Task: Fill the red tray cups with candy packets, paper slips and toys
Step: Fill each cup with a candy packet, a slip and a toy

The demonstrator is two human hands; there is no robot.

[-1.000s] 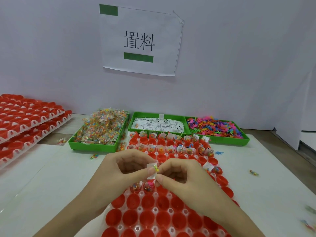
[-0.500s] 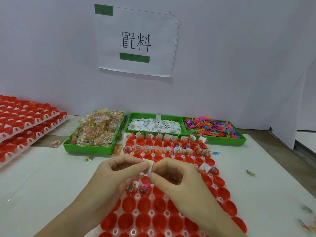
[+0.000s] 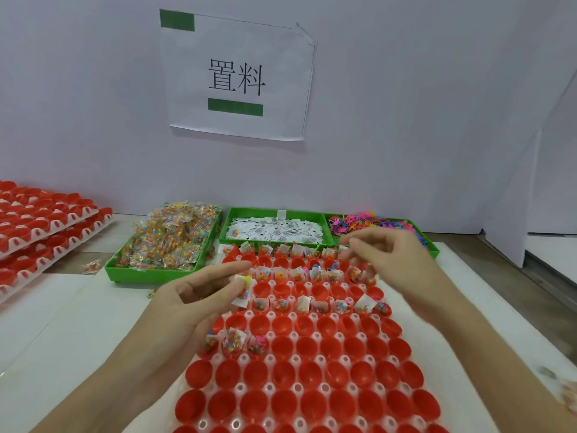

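Observation:
The red cup tray [image 3: 312, 382] lies on the white table in front of me. Its far rows and three cups of a nearer row hold candy packets, slips and toys; the near cups are bare. My left hand [image 3: 199, 295] hovers over the tray's left side and pinches a small bundle [image 3: 245, 287] of a paper slip, a candy packet and a yellow toy. My right hand [image 3: 393, 260] is blurred, raised over the tray's far right near the toy bin [image 3: 431, 251], fingers loosely spread, holding nothing I can see.
Three green bins stand behind the tray: candy packets [image 3: 168, 242] at left, paper slips [image 3: 274, 229] in the middle, coloured toys at right. Stacked red cup trays [image 3: 43, 226] sit at far left. A sign [image 3: 237, 76] hangs on the white wall. Stray pieces lie at the right edge.
The hands were together over the tray, both pinching the bundle. Now they are apart: the left keeps the bundle, the right has let go and moved up and right toward the toy bin.

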